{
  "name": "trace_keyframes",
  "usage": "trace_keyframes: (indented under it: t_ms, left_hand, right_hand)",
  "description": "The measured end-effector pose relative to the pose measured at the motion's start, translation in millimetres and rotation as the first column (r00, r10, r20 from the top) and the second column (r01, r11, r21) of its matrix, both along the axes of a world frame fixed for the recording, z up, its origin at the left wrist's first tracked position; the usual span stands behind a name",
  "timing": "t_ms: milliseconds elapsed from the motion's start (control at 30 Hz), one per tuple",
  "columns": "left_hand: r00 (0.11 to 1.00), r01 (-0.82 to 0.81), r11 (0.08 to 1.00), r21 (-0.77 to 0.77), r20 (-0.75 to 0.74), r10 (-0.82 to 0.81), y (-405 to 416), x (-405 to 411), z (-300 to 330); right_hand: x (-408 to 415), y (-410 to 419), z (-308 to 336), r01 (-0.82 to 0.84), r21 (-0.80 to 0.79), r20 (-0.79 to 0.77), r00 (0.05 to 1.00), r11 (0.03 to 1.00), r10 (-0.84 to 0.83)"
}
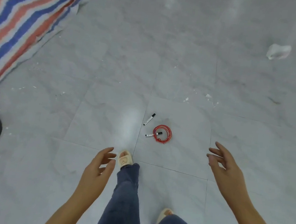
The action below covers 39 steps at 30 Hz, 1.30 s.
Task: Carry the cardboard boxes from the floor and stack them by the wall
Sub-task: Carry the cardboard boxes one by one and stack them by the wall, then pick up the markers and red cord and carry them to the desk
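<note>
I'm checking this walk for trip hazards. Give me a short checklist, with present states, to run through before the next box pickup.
1. Hands free: ok. Left hand and right hand are open and hold nothing.
2. Path ahead: not ok. Two markers and a red cord coil lie on the floor just past the forward foot.
3. Other litter: not ok. White crumpled scrap lies far right.
4. Box in sight: not ok. None in view.
5. Wall spot: cannot tell. Only a striped tarp shows at left.

Soft even light, floor glare, blurred edges
</note>
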State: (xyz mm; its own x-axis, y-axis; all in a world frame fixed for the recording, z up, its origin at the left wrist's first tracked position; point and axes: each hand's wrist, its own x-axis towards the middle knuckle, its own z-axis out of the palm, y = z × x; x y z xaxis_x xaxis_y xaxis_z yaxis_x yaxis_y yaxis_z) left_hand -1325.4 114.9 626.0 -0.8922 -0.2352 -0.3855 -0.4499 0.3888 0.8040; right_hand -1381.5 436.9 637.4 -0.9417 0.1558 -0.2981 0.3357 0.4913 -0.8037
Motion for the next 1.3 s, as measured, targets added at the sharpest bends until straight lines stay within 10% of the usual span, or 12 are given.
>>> trace_keyframes:
  t_ms: [333,567,867,967,1067,1200,1300]
  left_hand:
    - [0.885,0.401,0.914,-0.057,0.28,-0.371,-27,-236,-180]
    - [0.803,0.535,0.836,-0.127,0.385,-0.455,21,-329,-431]
    - [0.507,0.837,0.238,-0.493,0.536,-0.675,50,-334,-682]
    - [0.487,0.825,0.241,-0.511,0.429,-0.761,39,-333,-720]
    - [0.536,0.78,0.33,-0.532,0.295,-0.791,42,-338,-739]
    - [0.269,0.87,-0.016,-0.492,0.501,-0.823,49,-359,-741]
    - [0.186,0.833,-0.146,-0.534,0.517,-0.835,34,-399,-725]
  right_hand:
    - [-167,-39,-181,-0.097,0.065,0.302,0.951,0.993,0.073]
    - [-254,-41,-430,-0.602,0.184,0.398,0.769,0.777,0.501]
    - [-277,-18,-690,-0.913,0.383,0.41,0.301,0.137,0.861]
    - [-285,-8,-725,-0.853,0.521,0.275,0.152,-0.014,0.949]
    - [-287,-1,-743,-0.771,0.637,0.14,0.116,0.0,0.983]
    - [-291,-2,-742,-0.77,0.632,0.196,0.052,-0.085,0.979]
    - [-303,1,-731,-0.743,0.669,0.139,0.162,0.028,0.977]
